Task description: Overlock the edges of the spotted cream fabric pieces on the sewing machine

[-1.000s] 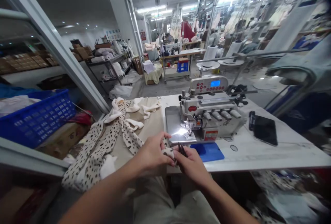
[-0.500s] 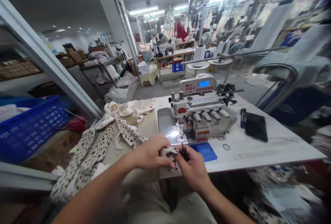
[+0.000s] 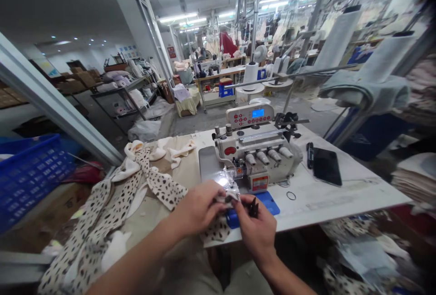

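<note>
The left hand (image 3: 197,208) pinches cream black-spotted knit fabric (image 3: 231,195) in closed fingers, just in front of the white overlock sewing machine (image 3: 259,149); the right hand (image 3: 255,236) holds small black thread snips (image 3: 253,208) in narrow fingers; a flat blue plastic pad (image 3: 269,203) lies below the machine, partly under the hands; a black smartphone (image 3: 327,166) lies to the machine's right.

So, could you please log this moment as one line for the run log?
Left hand: spotted fabric | Right hand: black snips | Nearby: sewing machine

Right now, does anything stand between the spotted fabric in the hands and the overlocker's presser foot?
Nothing visible: the spotted fabric, pinched by the left hand, lies just in front of the overlocker's presser foot.
</note>
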Demonstrator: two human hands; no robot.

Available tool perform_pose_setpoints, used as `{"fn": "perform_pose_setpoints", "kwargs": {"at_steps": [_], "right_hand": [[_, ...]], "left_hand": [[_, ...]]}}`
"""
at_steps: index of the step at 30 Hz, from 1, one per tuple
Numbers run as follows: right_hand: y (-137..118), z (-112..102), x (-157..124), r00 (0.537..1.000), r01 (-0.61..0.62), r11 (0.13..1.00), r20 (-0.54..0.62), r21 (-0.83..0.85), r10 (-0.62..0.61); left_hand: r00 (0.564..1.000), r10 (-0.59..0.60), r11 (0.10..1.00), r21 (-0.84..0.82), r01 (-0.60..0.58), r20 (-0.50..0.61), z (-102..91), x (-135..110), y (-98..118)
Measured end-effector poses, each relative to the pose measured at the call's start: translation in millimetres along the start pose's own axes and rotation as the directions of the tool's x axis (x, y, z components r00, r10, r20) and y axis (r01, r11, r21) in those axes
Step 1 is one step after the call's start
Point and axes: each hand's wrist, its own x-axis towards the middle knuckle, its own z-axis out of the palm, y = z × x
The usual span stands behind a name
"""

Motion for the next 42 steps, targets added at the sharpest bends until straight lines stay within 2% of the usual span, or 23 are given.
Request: {"fn": "perform_pose_setpoints", "kwargs": {"at_steps": [3,11,15,18,20,24,28,30,33,35,37,39,42], "right_hand": [[5.0,4.3,0.9,0.999,-0.014,1.0,-0.044,-0.006,0.014],[-15.4,-1.0,9.9,0.974,-0.224,0.971,0.058,0.081,0.219],[-23.0,-7.6,14.8,0.938,-0.313,0.94,0.197,0.136,0.284],[-24.3,-10.3,15.4,0.911,-0.304,0.945,0.325,0.118,0.253],[-22.6,-10.5,14.2,0.904,-0.284,0.956,0.356,0.08,0.239],[-13.6,-7.2,10.5,0.926,-0.236,0.972,0.304,0.004,0.224],[0.2,0.5,7.7,0.985,-0.079,0.983,0.137,-0.164,0.102],[6.8,4.3,6.1,0.998,0.009,0.968,0.061,-0.249,0.007],[12.6,5.3,4.1,0.998,0.069,0.952,0.012,-0.299,-0.069],[11.9,0.1,5.1,0.997,0.079,0.95,0.029,-0.301,-0.074],[6.5,-10.5,9.8,0.995,0.083,0.952,0.077,-0.295,-0.063],[-2.9,-24.8,18.9,0.982,0.113,0.951,0.175,-0.287,-0.064],[-19.7,-44.2,37.7,0.935,0.19,0.924,0.349,-0.333,-0.067]], "left_hand": [[0.996,-0.085,0.995,-0.062,0.084,-0.018,3.6,8.5,-0.4],[0.979,-0.199,0.928,-0.315,0.2,0.036,-0.8,26.4,5.0],[0.961,-0.275,0.893,-0.371,0.255,-0.002,4.6,27.4,-0.9],[0.956,-0.293,0.884,-0.389,0.26,-0.025,8.4,26.1,-3.6],[0.956,-0.288,0.893,-0.378,0.245,-0.06,9.9,25.5,-4.4],[0.964,-0.223,0.948,-0.263,0.18,-0.147,14.2,26.9,-7.4],[0.963,-0.138,0.988,-0.098,0.118,-0.23,25.8,32.4,-11.5],[0.953,-0.058,0.997,0.024,0.068,-0.299,32.2,34.1,-11.8],[0.924,0.12,0.97,0.239,-0.032,-0.364,39.7,31.7,-9.7],[0.92,0.225,0.939,0.322,-0.117,-0.322,43.7,27.2,-7.7],[0.921,0.271,0.923,0.348,-0.165,-0.279,47.8,21.4,-6.1],[0.928,0.261,0.918,0.366,-0.153,-0.266,52.2,15.7,-5.4],[0.925,0.276,0.894,0.423,-0.147,-0.261,58.4,9.4,-5.7]]}}
